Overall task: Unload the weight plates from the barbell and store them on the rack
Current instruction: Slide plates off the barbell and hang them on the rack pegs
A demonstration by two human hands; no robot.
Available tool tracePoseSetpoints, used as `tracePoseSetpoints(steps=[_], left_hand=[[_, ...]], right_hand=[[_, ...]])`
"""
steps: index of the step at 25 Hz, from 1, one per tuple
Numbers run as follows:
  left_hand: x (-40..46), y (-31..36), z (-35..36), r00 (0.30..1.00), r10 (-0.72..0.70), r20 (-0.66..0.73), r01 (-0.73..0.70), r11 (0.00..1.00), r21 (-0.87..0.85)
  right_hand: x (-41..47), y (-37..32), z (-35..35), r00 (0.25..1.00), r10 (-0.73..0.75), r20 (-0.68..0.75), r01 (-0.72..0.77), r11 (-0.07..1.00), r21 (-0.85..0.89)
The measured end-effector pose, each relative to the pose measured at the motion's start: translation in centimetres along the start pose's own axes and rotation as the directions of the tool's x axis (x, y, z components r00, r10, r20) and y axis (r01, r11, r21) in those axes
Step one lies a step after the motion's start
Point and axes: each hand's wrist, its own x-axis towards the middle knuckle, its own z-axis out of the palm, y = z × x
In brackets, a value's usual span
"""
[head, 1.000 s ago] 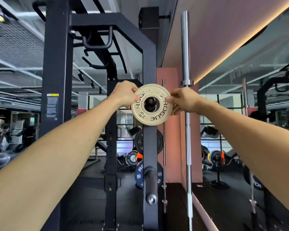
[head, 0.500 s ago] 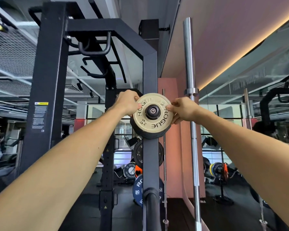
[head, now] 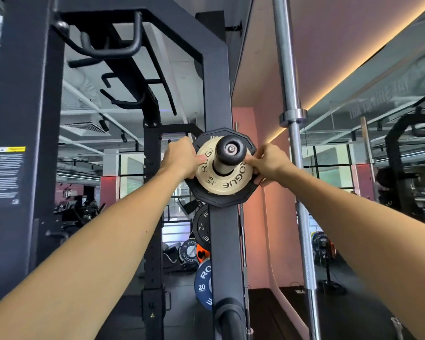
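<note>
Both hands grip the small gold plate (head: 223,171) on the rack peg (head: 230,149): left hand (head: 182,159) pinching its left edge, right hand (head: 268,163) its right, against a black plate (head: 222,198) behind

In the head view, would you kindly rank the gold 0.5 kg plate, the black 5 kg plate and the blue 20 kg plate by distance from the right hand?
1. Gold 0.5 kg plate: in the right hand's grip, on the peg.
2. Black 5 kg plate: below, behind the upright.
3. Blue 20 kg plate: lowest, near the floor.
</note>
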Motion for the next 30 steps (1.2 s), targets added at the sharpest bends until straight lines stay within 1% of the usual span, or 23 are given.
tracePoseSetpoints(steps=[1,3,5,7,9,11,13,16,17,19,21,24,27,30], left_hand=[[0.4,-0.4,0.8,1.0,0.001,-0.029,-0.002,1.0,-0.007],[1.4,-0.9,1.8,0.994,0.039,-0.101,-0.034,0.998,0.051],[1.9,-1.1,2.2,0.993,0.062,-0.098,-0.054,0.996,0.076],[2.0,-1.1,1.9,0.996,0.058,-0.073,-0.053,0.996,0.067],[1.4,-1.2,1.6,0.996,0.071,-0.053,-0.066,0.994,0.092],[0.6,-1.7,1.3,0.996,0.088,0.004,-0.088,0.995,0.054],[-0.5,-2.9,0.6,0.993,0.079,0.091,-0.08,0.997,0.006],[-3.6,-5.5,-1.3,0.985,0.025,0.173,-0.038,0.997,0.073],[-5.2,-6.4,-2.2,0.984,-0.005,0.179,-0.015,0.994,0.11],[-8.3,-8.4,-4.0,0.98,-0.066,0.189,0.03,0.982,0.189],[-11.8,-10.3,-6.2,0.969,-0.151,0.195,0.102,0.966,0.239],[-18.5,-13.1,-9.9,0.931,-0.306,0.197,0.238,0.922,0.306],[-25.7,-15.3,-13.5,0.872,-0.448,0.197,0.345,0.849,0.399],[-32.7,-17.0,-16.0,0.795,-0.579,0.18,0.453,0.764,0.459]], right_hand=[[0.7,0.7,0.5,1.0,-0.001,-0.019,0.001,1.0,0.019],[1.7,1.6,0.7,0.999,-0.015,-0.051,0.018,0.997,0.071],[1.9,2.0,0.6,0.998,-0.024,-0.051,0.029,0.994,0.101],[1.6,1.6,0.8,0.998,-0.019,-0.057,0.025,0.994,0.108],[0.7,1.2,1.3,0.996,-0.011,-0.085,0.016,0.998,0.059],[-0.1,1.3,1.8,0.995,-0.025,-0.097,0.023,1.0,-0.017],[-1.2,1.5,2.0,0.995,-0.037,-0.095,0.03,0.997,-0.071],[-3.6,1.5,3.3,0.993,-0.087,-0.084,0.075,0.987,-0.142],[-4.6,1.4,4.2,0.993,-0.11,-0.034,0.102,0.98,-0.17],[-7.0,0.8,6.5,0.986,-0.125,0.112,0.145,0.971,-0.188],[-9.7,0.1,9.3,0.954,-0.117,0.275,0.166,0.973,-0.162],[-15.1,-0.3,13.9,0.85,-0.127,0.511,0.207,0.973,-0.102],[-21.1,-0.6,17.6,0.747,-0.164,0.645,0.253,0.966,-0.047],[-27.0,-0.4,20.3,0.642,-0.152,0.752,0.238,0.971,-0.007]])
